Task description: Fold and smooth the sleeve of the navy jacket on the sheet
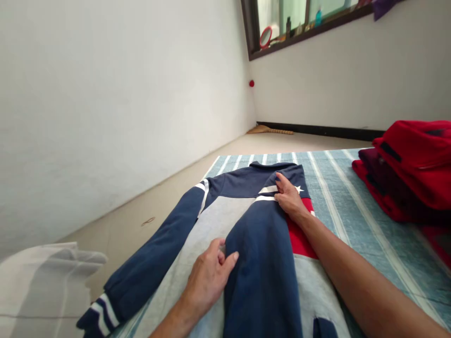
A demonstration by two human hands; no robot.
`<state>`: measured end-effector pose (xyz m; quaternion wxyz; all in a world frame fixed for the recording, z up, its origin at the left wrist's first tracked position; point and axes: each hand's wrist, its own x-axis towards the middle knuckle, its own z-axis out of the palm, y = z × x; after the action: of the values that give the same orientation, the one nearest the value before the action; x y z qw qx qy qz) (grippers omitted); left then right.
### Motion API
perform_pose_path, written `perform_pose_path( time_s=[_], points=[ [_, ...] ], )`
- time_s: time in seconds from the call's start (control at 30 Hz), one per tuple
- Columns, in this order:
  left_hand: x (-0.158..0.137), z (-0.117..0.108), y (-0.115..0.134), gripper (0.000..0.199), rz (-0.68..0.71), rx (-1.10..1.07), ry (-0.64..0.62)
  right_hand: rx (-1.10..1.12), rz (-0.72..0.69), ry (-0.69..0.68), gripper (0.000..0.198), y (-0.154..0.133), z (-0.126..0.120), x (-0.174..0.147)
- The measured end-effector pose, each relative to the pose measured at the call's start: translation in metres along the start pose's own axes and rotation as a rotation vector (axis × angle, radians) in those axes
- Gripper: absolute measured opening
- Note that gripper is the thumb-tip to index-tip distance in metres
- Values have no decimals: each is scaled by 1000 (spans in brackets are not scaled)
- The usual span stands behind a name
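Note:
A navy, grey and red sweatshirt (243, 211) with white stripes lies spread on a blue striped mat (338, 188). Its right sleeve (260, 263) is folded across the body; the left sleeve (155, 258) stretches out toward the floor at the lower left. My left hand (209, 274) pinches the edge of the folded navy sleeve over the grey chest panel. My right hand (289, 197) presses flat, fingers on the fabric, at the shoulder near the white stripes and a small star.
A stack of folded red and maroon clothes (412, 169) sits on the mat at the right. White cloth (45, 286) lies at the lower left. Bare beige floor (169, 192) and a white wall are on the left. A window ledge (303, 28) holds bottles and a red mirror.

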<state>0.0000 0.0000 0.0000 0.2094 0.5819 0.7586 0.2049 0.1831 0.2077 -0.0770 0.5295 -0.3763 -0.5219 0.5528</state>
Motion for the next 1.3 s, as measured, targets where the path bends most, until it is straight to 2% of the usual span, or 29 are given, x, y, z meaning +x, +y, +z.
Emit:
perform_pose_path(
  time_s=[0.13,0.2,0.37,0.5,0.6,0.67,0.73,0.83,0.9,0.97,1.03,1.13,1.23,1.3],
  points=[
    [6,2,1,48,-153,-437,-111,16,-9,17,96,1,-1,0],
    [6,1,-2,50,-144,-468,-83,26,-6,22,97,2,-1,1],
    [2,-1,-12,41,85,-27,111,48,-20,14,97,5,-2,3],
    [-8,6,2,39,405,225,300,39,-24,27,96,6,-2,4],
    [-18,23,13,49,572,417,225,56,-22,30,97,9,-2,6],
    [-24,37,12,64,622,510,116,78,-12,27,98,12,-1,7],
    [-26,49,5,70,643,569,49,92,-7,25,98,14,0,9],
    [-24,58,-10,76,681,587,25,92,-13,33,97,15,1,9],
    [-21,58,-15,81,720,561,62,96,-5,44,97,14,2,9],
    [-16,54,-10,80,732,529,105,106,16,48,97,12,4,8],
    [-6,47,5,68,690,506,115,118,35,46,97,9,5,7],
    [19,40,39,53,575,503,37,133,49,50,96,5,7,6],
    [52,44,65,58,486,528,-35,140,51,51,95,1,7,5],
    [69,52,72,65,465,529,-69,138,45,46,94,-1,6,5]
  ],
)
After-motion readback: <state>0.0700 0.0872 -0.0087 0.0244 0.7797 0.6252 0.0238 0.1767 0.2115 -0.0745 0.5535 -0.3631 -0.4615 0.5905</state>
